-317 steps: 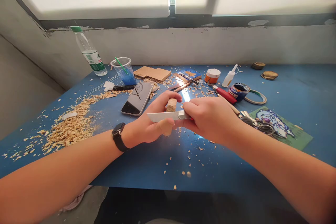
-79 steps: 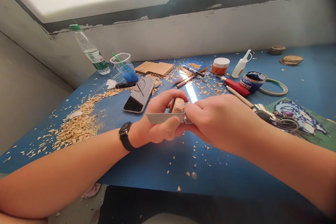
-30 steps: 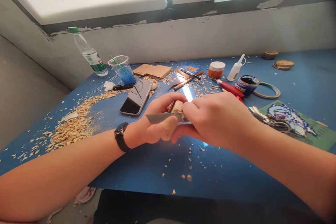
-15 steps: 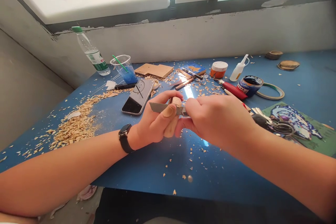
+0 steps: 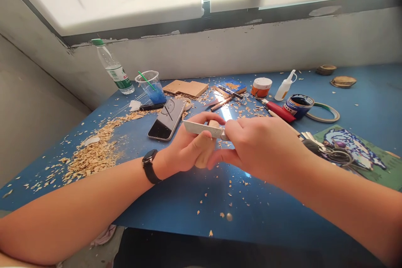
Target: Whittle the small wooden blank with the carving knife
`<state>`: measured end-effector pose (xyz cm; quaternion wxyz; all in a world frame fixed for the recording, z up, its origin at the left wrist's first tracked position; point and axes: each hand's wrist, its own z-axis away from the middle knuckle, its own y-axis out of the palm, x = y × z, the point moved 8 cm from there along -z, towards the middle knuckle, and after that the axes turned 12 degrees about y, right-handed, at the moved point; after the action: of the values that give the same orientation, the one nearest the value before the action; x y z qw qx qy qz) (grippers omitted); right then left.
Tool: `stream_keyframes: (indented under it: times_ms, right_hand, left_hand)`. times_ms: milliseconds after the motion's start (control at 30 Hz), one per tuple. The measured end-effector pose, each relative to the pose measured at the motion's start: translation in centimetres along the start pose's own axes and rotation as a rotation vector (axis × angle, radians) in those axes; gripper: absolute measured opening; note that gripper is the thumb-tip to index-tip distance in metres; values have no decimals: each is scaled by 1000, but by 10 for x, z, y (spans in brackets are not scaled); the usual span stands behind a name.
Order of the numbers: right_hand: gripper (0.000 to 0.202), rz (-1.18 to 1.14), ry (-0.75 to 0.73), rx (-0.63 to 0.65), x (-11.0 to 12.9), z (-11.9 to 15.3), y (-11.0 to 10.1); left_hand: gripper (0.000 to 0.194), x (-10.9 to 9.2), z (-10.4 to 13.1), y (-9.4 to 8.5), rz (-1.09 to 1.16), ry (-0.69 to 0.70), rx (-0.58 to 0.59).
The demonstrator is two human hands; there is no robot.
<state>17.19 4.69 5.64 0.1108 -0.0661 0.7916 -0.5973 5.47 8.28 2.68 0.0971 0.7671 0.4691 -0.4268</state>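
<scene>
My left hand (image 5: 191,144) is closed around a small pale piece of wood (image 5: 203,157), which stands roughly upright in its grip. Fingers and thumb cover much of the wood. In my right hand (image 5: 264,140) is a utility knife (image 5: 202,128), its handle hidden inside the fist. The flat blade points left across the upper part of the wood, just above my left thumb. My right thumb reaches to the lower right side of the wood.
Wood shavings (image 5: 91,155) are heaped at left on the blue table (image 5: 176,201). A phone (image 5: 167,119), plastic cup (image 5: 152,88) and water bottle (image 5: 114,69) stand behind. At right are an open paint jar (image 5: 298,106), glue bottle (image 5: 284,87), tape roll (image 5: 323,112) and keys (image 5: 339,155).
The blade has tilted, showing more of its flat face, and sits slightly higher off my left thumb. Both hands keep their holds. The whole view has shifted a little.
</scene>
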Motion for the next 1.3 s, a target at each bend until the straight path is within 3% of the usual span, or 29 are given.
stream_keyframes:
  times_ms: [100, 200, 400, 633, 1033, 1167, 1300]
  right_hand:
    - [41, 14, -59, -10, 5, 5, -3]
    - [35, -5, -113, -80, 11, 8, -10]
    - [48, 19, -104, -6, 9, 6, -6]
    - [18, 72, -133, 11, 9, 3, -1]
    - [15, 39, -185, -16, 3, 1, 7]
    - [14, 39, -121, 23, 1, -3, 8]
    - [9, 78, -109, 39, 3, -5, 7]
  left_hand:
    - [58, 5, 6, 11, 169, -153, 141]
    - [59, 6, 9, 13, 216, -249, 147]
    - [64, 6, 4, 21, 294, -155, 161]
    - [64, 7, 3, 19, 216, -114, 135]
    - [49, 7, 7, 8, 48, -34, -49]
    - [45, 8, 7, 7, 95, -72, -106]
    - [37, 5, 7, 15, 200, -101, -91]
